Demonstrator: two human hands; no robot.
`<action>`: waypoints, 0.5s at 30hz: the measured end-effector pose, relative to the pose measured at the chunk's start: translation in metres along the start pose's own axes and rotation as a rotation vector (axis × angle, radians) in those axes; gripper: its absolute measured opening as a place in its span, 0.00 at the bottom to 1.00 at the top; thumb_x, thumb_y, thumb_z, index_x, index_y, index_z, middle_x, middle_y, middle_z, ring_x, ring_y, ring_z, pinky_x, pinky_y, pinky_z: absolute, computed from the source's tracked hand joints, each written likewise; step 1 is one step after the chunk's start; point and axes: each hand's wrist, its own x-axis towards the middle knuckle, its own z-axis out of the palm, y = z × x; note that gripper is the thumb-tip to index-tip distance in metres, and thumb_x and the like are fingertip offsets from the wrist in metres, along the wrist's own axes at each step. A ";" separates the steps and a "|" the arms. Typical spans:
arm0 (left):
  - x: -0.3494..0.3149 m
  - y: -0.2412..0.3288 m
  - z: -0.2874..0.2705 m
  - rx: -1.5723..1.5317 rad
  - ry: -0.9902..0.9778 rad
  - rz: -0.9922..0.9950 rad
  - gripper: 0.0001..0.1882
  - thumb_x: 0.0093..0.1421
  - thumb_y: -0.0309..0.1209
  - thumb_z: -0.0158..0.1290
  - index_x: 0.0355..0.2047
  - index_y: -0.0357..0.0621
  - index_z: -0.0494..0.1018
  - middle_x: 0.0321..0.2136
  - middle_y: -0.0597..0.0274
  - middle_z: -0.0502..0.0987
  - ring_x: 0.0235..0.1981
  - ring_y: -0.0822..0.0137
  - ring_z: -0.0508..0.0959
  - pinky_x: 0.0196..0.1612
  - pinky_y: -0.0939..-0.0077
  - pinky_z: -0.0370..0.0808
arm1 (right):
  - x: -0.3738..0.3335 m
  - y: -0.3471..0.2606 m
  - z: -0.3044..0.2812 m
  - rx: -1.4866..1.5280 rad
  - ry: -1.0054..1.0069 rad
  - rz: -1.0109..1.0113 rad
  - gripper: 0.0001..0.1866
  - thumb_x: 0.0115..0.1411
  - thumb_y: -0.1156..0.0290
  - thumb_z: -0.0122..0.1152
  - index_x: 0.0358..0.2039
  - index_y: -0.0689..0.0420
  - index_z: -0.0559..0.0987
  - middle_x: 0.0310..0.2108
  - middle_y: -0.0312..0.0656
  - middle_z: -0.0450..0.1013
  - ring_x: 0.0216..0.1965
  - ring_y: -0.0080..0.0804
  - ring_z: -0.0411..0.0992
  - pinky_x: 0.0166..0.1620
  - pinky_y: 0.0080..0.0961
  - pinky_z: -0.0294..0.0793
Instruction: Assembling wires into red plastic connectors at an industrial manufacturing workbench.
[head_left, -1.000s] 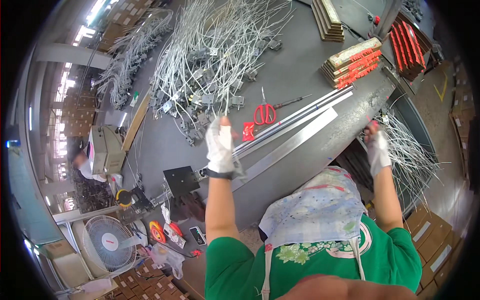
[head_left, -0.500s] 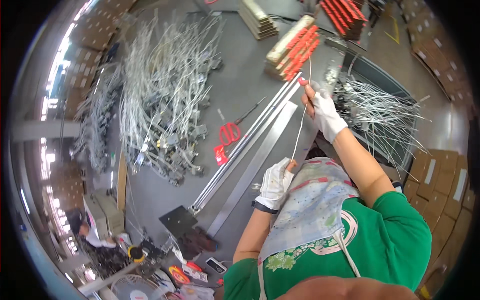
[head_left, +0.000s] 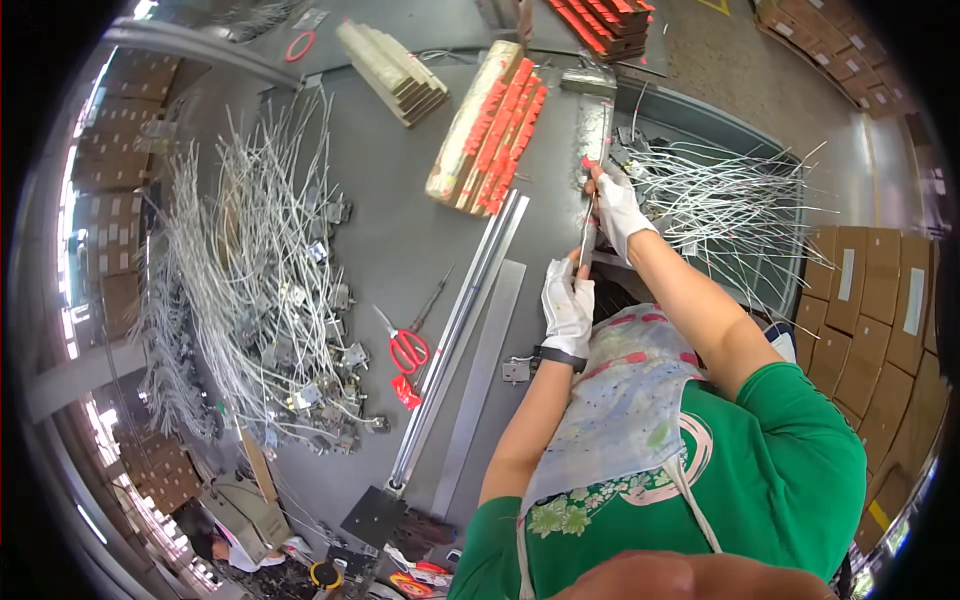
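Note:
My left hand (head_left: 568,308), in a white fingerless glove, pinches a thin white cable (head_left: 587,240) near the table's right edge. Farther out, my right hand (head_left: 618,208), gloved the same way, grips the cable higher up. A small red piece (head_left: 588,162) shows at its fingertips; its kind is too small to make out. Beside my left wrist, a small grey metal box (head_left: 516,371) with short leads lies on the table. Next to my right hand stands a grey bin (head_left: 720,115) holding many white cables (head_left: 720,205).
Metal rails (head_left: 460,340) and a flat metal strip (head_left: 480,390) lie across the grey table. Red-handled scissors (head_left: 408,350) are to their left. A large heap of cables with grey boxes (head_left: 270,300) covers the left. Blocks with red tabs (head_left: 490,130) stand ahead; cartons (head_left: 860,310) at right.
My hands have come closer together along the cable, leaving a shorter span between them. The head view has shifted, bringing the grey box beside my left wrist into clearer sight.

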 end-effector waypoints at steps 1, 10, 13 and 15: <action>0.005 0.007 0.003 -0.043 0.008 -0.017 0.14 0.54 0.22 0.49 0.42 0.39 0.72 0.29 0.56 0.73 0.31 0.62 0.72 0.36 0.73 0.69 | 0.007 -0.004 -0.004 0.001 -0.014 0.002 0.18 0.59 0.57 0.50 0.44 0.56 0.71 0.18 0.29 0.65 0.16 0.16 0.56 0.20 0.15 0.56; 0.008 -0.006 0.028 -0.035 0.122 0.033 0.17 0.51 0.15 0.48 0.41 0.40 0.74 0.28 0.56 0.71 0.31 0.64 0.72 0.36 0.76 0.70 | -0.020 0.010 -0.057 0.017 0.036 0.023 0.17 0.55 0.67 0.55 0.43 0.62 0.67 0.30 0.36 0.68 0.29 0.20 0.66 0.34 0.13 0.66; 0.009 -0.007 0.026 0.161 0.039 0.072 0.19 0.49 0.19 0.47 0.43 0.41 0.72 0.34 0.43 0.71 0.34 0.49 0.73 0.37 0.66 0.72 | -0.034 0.021 -0.070 -0.011 -0.086 0.144 0.12 0.55 0.68 0.56 0.37 0.60 0.70 0.29 0.35 0.68 0.29 0.21 0.67 0.36 0.14 0.67; 0.011 -0.005 0.026 0.135 0.008 0.009 0.19 0.47 0.20 0.48 0.42 0.43 0.72 0.37 0.40 0.71 0.36 0.45 0.73 0.37 0.62 0.72 | -0.040 0.021 -0.067 0.012 -0.109 0.156 0.11 0.55 0.68 0.56 0.36 0.59 0.71 0.29 0.35 0.69 0.29 0.20 0.67 0.36 0.14 0.67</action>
